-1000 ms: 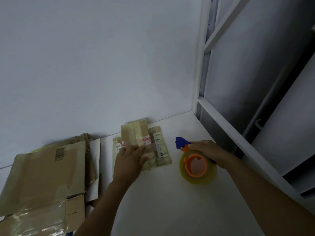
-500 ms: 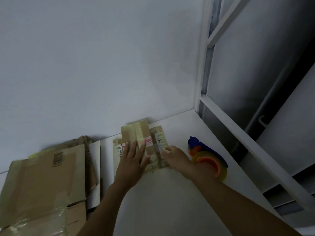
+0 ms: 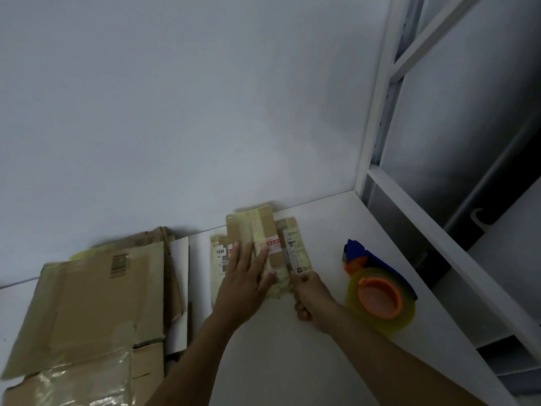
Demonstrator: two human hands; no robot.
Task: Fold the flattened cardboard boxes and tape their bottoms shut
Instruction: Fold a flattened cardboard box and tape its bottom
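A small flattened cardboard box (image 3: 265, 230) with old tape and labels lies on the white table near the back wall. My left hand (image 3: 244, 278) rests flat on top of it, fingers spread. My right hand (image 3: 310, 300) pinches the box's right near edge, at a strip with a printed label (image 3: 294, 247). A tape dispenser (image 3: 377, 294) with an orange core, a yellowish roll and a blue handle lies on the table to the right of my right hand, apart from it.
A pile of larger flattened cardboard boxes (image 3: 96, 300) lies at the left, one with a barcode label. The white table (image 3: 292, 361) ends at a white metal frame (image 3: 409, 224) on the right. A plain wall stands behind.
My right hand let go of the tape dispenser, which now lies at the right, and moved left to grip the small box's edge. My left hand stayed on the box.
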